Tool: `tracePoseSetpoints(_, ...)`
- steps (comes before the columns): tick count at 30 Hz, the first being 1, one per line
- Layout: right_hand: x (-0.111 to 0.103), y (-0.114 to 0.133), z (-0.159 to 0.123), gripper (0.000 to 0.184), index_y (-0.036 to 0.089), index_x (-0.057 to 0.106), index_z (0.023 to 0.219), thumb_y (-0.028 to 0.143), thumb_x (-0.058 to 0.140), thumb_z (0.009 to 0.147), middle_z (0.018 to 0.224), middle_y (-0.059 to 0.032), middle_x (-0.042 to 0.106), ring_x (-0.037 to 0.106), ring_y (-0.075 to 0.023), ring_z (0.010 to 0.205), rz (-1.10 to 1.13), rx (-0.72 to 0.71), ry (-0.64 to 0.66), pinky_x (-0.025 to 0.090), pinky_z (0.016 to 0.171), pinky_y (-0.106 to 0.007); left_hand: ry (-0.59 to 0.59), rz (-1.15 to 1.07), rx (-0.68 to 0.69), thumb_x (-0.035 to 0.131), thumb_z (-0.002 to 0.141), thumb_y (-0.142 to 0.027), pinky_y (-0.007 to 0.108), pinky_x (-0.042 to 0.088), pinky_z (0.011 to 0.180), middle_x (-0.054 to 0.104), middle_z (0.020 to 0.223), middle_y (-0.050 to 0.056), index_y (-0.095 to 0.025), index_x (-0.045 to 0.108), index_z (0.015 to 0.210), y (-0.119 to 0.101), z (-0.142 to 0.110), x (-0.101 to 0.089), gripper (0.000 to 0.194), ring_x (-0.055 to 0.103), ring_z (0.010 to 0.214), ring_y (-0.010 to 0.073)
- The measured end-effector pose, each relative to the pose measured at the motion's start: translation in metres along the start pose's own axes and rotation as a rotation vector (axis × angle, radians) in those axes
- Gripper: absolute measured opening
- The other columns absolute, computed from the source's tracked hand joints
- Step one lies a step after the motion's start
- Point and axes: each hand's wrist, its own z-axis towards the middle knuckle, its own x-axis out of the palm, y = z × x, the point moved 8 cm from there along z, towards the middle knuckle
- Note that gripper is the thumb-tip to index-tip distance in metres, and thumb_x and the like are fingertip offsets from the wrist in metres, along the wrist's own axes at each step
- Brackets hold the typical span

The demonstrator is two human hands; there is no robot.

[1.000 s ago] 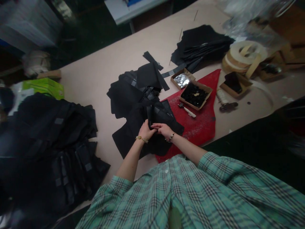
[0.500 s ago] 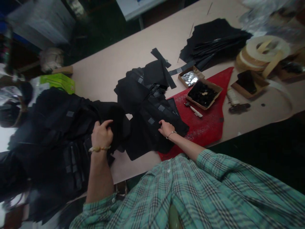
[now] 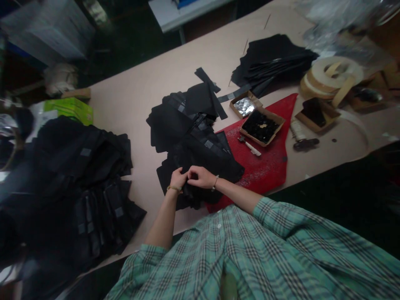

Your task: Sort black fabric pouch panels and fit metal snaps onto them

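My left hand (image 3: 178,180) and my right hand (image 3: 201,177) meet over the near edge of a spread of black fabric pieces (image 3: 209,162). The left fingers are closed on a black fabric piece (image 3: 187,192), which hangs dark and bunched beneath the hands. My right thumb and forefinger curl into a ring and pinch at the same piece; the exact grip is partly hidden. Several pieces in the spread carry small grey patches. To the left lies a large heap of black fabric pieces (image 3: 65,171).
On a red sheet (image 3: 275,166) stand a box of small black parts (image 3: 261,126) and a white-handled tool (image 3: 251,148). Behind is a box of shiny pieces (image 3: 245,106). Tape rolls (image 3: 331,79) and a black stack (image 3: 275,62) lie farther right.
My left hand has moved right from the heap's edge to meet my right hand. The right hand has shifted slightly left and curled. A black piece now lies bunched between them.
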Motion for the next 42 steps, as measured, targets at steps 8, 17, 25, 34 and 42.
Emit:
tracePoseSetpoints(8, -0.11, -0.104, 0.001, 0.045, 0.021, 0.056, 0.126, 0.028, 0.067, 0.083, 0.119, -0.0131, 0.06, 0.057, -0.0264, 0.108, -0.563, 0.747, -0.333, 0.046, 0.089, -0.037, -0.047, 0.306, 0.204, 0.059, 0.084, -0.024, 0.039, 0.05, 0.096, 0.063, 0.129, 0.007, -0.031, 0.025, 0.154, -0.036, -0.034, 0.001, 0.078, 0.066, 0.107, 0.024)
tracePoseSetpoints(17, -0.089, -0.097, 0.011, 0.028, 0.02, 0.062, 0.113, 0.023, 0.061, 0.085, 0.113, -0.0107, 0.06, 0.057, -0.0211, 0.1, -0.442, 0.707, -0.353, 0.048, 0.084, -0.031, -0.153, 0.508, 0.233, 0.049, 0.088, -0.018, 0.038, 0.047, 0.102, 0.067, 0.11, 0.008, -0.021, 0.069, 0.115, -0.034, -0.039, -0.049, 0.033, 0.061, 0.108, 0.0212)
tracePoseSetpoints(25, 0.028, -0.078, -0.008, 0.055, 0.021, 0.052, 0.126, 0.023, 0.07, 0.074, 0.127, -0.01, 0.057, 0.058, -0.0204, 0.111, 0.402, 0.749, -0.295, 0.052, 0.09, -0.034, -0.141, 0.89, 0.133, 0.042, 0.093, -0.024, 0.037, 0.051, 0.082, 0.059, 0.112, 0.013, -0.024, 0.065, 0.12, -0.043, -0.064, -0.059, 0.036, 0.066, 0.092, 0.0245)
tracePoseSetpoints(34, 0.07, -0.036, 0.013, 0.04, 0.027, 0.056, 0.118, 0.04, 0.07, 0.082, 0.113, -0.0067, 0.062, 0.06, -0.0189, 0.101, 0.807, 0.809, 0.059, 0.051, 0.063, -0.023, -0.088, 0.632, 0.024, 0.072, 0.075, -0.035, 0.039, 0.049, 0.092, 0.055, 0.125, 0.016, -0.019, 0.055, 0.131, 0.012, -0.037, -0.026, 0.061, 0.061, 0.112, 0.0299)
tracePoseSetpoints(42, 0.072, 0.019, 0.043, 0.037, 0.016, 0.057, 0.124, 0.037, 0.059, 0.094, 0.123, -0.0097, 0.059, 0.062, -0.0216, 0.104, 0.624, 0.519, 0.169, 0.055, 0.087, -0.042, -0.148, -0.089, 0.003, 0.081, 0.06, -0.046, 0.042, 0.051, 0.096, 0.067, 0.115, 0.014, -0.012, 0.055, 0.127, 0.017, -0.049, -0.107, 0.079, 0.066, 0.105, 0.0266)
